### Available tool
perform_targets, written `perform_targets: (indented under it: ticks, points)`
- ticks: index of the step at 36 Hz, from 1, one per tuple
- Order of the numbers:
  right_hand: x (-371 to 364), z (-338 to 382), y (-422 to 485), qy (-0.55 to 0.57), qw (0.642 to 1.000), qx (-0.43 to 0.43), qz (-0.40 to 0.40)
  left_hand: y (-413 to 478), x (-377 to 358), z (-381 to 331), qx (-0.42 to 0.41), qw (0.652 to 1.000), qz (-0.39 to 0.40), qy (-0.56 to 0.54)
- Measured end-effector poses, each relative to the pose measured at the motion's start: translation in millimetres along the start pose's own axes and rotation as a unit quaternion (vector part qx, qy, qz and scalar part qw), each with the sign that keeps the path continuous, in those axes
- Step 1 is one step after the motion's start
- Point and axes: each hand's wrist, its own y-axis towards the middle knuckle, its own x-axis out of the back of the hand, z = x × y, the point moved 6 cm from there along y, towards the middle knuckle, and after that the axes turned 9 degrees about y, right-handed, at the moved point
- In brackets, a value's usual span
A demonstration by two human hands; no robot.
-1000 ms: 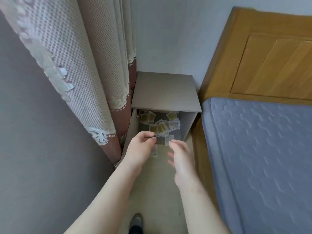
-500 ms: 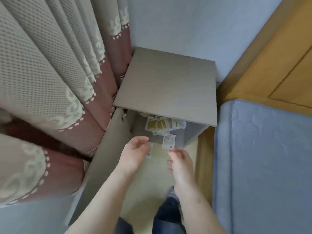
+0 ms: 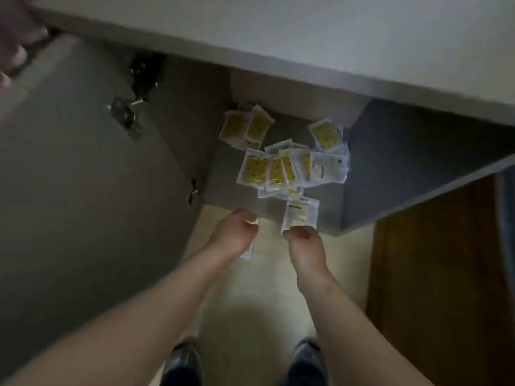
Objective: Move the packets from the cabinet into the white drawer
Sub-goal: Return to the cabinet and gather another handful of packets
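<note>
The picking-up step is in hand: each hand has a packet right at the mouth of the cabinet (image 3: pixel 404 162), and the white drawer is nowhere I can see from here. The right hand (image 3: pixel 305 240) pinches the near edge of a white packet (image 3: pixel 300 214) between thumb and curled fingers, so it sticks out ahead of the fingertips over the cabinet's front lip. The left hand (image 3: pixel 234 235), just beside it, is curled round another packet (image 3: pixel 248 252), whose end pokes out below the palm. Beyond both hands, deeper inside, lies the heap of packets (image 3: pixel 278 165), yellow-faced and white, overlapping. The open door (image 3: pixel 83 176) stands to the left of the left hand. Next, I'd reckon, both hands must draw clear and carry their packets to the drawer, keeping that thin pinch firm.
</note>
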Motion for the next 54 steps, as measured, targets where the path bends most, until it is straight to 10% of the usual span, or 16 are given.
perform_targets:
  ticks: [11,31,46,54]
  points:
    - [-27,-23,169,-0.442,0.878,0.17,-0.061,144,-112,101,-0.071,0.941,0.07,0.324]
    - [-16,-75,190,-0.541,0.823,0.173,0.011,133,-152,147,-0.13,0.839,0.1,0.519]
    - [-13,-72,187,-0.542,0.803,0.248,-0.017,138,-126,130,-0.165,0.865,0.006,0.475]
    - [-18,-61,176,-0.44,0.848,0.293,-0.042,142,-119,163,-0.033,0.888,0.001,0.459]
